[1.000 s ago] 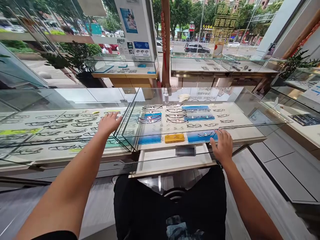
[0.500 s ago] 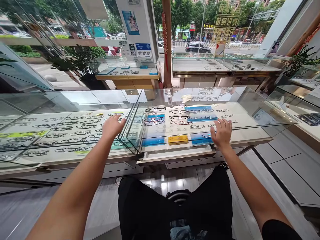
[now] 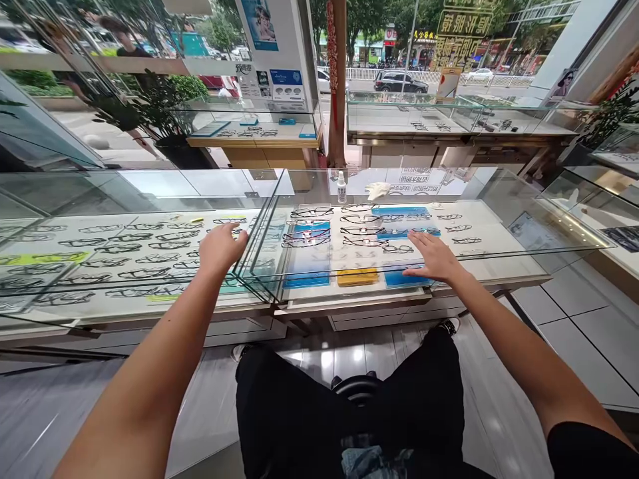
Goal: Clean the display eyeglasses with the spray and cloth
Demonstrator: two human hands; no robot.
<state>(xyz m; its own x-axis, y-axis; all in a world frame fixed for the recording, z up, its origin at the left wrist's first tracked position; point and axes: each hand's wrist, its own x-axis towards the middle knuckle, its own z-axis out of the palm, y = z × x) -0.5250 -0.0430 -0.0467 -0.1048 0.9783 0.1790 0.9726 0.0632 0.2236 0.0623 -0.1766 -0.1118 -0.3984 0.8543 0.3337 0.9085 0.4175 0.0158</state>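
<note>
My left hand (image 3: 222, 249) rests on or just over the glass top of the left display case (image 3: 120, 193), fingers pointing away and holding nothing. Over the right display case (image 3: 319, 189), my right hand (image 3: 433, 255) is stretched out, thumb apart from the fingers, with nothing in it. Whether either palm touches the glass I cannot tell. Between the hands, several pairs of eyeglasses (image 3: 363, 231) lie in rows, near blue panels (image 3: 308, 274) and a yellow box (image 3: 357, 277). A small spray bottle (image 3: 341, 187) stands towards the back, with a crumpled white cloth or glove (image 3: 378, 191) beside it.
More eyeglasses (image 3: 144, 273) fill the left case. Further glass cases (image 3: 407, 120) line the window side, with a potted plant (image 3: 170, 133) at the left. A glass counter (image 3: 614, 213) stands at the right. My legs and a round black seat edge (image 3: 356, 387) are below.
My right hand has moved left across the glass and turned inward, its fingers now pointing left. My left hand has stayed nearly in place. The view has tilted slightly down.
</note>
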